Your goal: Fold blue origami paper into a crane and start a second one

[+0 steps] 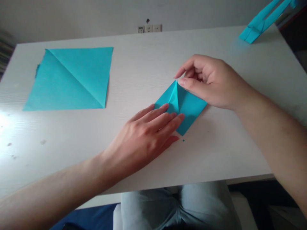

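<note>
A small folded piece of blue paper (190, 105) lies on the table, with a narrow triangular flap raised along its middle crease. My left hand (146, 134) rests flat over its lower left part, fingers stretched out and pressing on it; that part of the paper is hidden. At the paper's top corner, my right hand (208, 80) has thumb and index finger drawn together, with the other fingers curled. The thumb touches the corner beside the flap's tip.
A larger blue sheet (79, 76) with a diagonal crease lies at the left of the white table (134, 70). A folded blue paper piece (257, 27) stands at the far right corner. A tiny blue scrap (183, 140) lies near the front. Wall sockets (149, 29) are behind.
</note>
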### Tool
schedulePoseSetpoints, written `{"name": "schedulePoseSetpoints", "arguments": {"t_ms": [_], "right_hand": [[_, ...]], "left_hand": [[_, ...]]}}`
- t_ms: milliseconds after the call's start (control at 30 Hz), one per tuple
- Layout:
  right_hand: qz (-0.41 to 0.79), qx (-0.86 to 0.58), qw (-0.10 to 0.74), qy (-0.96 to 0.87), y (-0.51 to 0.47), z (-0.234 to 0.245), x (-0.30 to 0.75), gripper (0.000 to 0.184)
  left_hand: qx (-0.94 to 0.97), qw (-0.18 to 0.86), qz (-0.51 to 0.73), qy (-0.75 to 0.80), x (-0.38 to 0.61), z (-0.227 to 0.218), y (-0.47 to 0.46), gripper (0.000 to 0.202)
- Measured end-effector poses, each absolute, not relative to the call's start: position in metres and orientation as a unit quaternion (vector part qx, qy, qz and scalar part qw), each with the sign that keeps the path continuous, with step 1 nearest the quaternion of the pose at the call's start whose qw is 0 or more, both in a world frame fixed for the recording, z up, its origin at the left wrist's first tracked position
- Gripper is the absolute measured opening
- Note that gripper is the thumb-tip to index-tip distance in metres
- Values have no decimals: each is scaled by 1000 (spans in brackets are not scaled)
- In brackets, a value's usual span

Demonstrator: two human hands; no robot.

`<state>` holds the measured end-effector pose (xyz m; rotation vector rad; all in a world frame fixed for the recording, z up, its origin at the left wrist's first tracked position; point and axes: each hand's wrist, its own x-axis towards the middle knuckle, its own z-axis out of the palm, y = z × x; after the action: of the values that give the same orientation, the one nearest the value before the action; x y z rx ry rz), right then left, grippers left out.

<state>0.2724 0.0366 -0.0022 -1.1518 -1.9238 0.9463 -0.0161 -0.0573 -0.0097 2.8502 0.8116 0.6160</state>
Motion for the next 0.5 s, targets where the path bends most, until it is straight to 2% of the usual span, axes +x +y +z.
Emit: {"name": "schedulePoseSetpoints", "arguments": {"t_ms": [100,200,300,400,500], "right_hand": [[257,-426,296,-816,34,8,279,12],[202,-348,231,-886,33,12,287,22],[199,-303,184,-913,31,9,291,30],[235,-321,130,-908,29,9,291,33],[255,-339,121,-897,28,9,291,32]], "left_hand": [[941,47,202,269,-15,-8,-57,31],[943,47,198,264,-15,-4,-56,28],[947,47,181,262,-14,-1,-55,27],[945,30,186,269,-13,0,-56,25],[941,23,196,275,-12,-2,-57,27]]}}
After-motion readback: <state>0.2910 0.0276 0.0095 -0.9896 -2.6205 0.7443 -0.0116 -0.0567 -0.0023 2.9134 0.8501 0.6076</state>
